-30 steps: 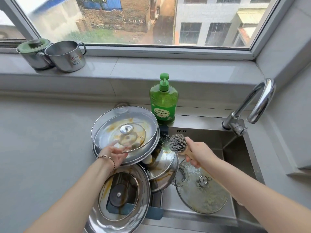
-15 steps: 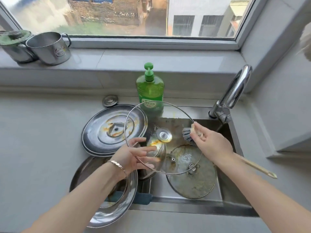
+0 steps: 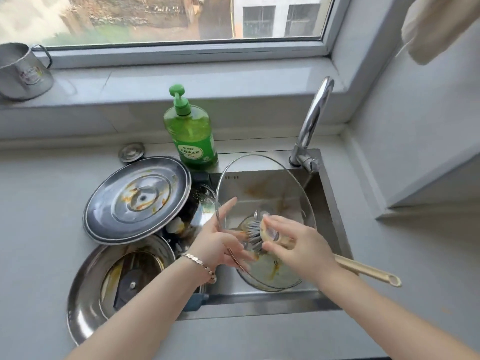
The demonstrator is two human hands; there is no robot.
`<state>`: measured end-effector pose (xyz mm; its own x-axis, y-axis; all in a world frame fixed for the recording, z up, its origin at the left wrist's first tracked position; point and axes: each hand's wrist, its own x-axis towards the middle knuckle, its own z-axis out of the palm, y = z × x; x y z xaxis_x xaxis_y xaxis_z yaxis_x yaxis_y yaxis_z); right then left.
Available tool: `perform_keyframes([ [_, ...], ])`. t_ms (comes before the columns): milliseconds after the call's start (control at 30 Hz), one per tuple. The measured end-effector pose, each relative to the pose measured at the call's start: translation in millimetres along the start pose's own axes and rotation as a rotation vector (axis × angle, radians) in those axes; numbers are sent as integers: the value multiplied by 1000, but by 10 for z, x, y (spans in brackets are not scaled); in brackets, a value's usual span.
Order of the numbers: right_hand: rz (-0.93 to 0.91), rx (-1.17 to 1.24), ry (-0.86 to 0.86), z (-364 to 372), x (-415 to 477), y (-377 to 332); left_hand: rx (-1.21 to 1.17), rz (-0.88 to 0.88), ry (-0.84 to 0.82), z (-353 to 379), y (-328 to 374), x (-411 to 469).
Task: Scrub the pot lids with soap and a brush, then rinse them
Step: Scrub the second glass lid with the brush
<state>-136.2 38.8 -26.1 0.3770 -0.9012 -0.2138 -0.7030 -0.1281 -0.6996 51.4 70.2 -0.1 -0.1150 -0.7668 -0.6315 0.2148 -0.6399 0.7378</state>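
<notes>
Steadying the tilted glass lid point(image 3: 272, 183) over the middle of the sink point(image 3: 259, 306) with left hand point(image 3: 220, 240) pinching its lower-left rim, right hand point(image 3: 298, 250) curled round the dish brush point(image 3: 253, 235) near the bristles; likely slick, breakable, safest held by the rim.

A clear glass lid point(image 3: 272, 188) with orange stains is tilted on edge over the sink point(image 3: 259, 305). The brush point(image 3: 253, 235), with grey bristles and a pale handle, touches it. A second glass lid point(image 3: 270, 278) lies flat below. A stained steel lid point(image 3: 137, 201) and a glass-centred lid point(image 3: 104, 287) lie left. The green soap bottle point(image 3: 192, 136) stands upright behind.
</notes>
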Motion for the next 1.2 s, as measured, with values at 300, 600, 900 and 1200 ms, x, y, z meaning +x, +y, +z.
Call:
perform_keyframes([
  [300, 77, 141, 60, -208, 18, 227, -60, -33, -53, 349, -89, 100],
  [600, 122, 238, 15, -289, 251, 335, -12, -43, -19, 425, -60, 231],
  [900, 30, 285, 3, -341, 408, 272, -28, -75, -49, 420, -82, 259],
  [1200, 63, 372, 82, -335, 444, 336, 38, -109, -95, 443, -98, 248],
])
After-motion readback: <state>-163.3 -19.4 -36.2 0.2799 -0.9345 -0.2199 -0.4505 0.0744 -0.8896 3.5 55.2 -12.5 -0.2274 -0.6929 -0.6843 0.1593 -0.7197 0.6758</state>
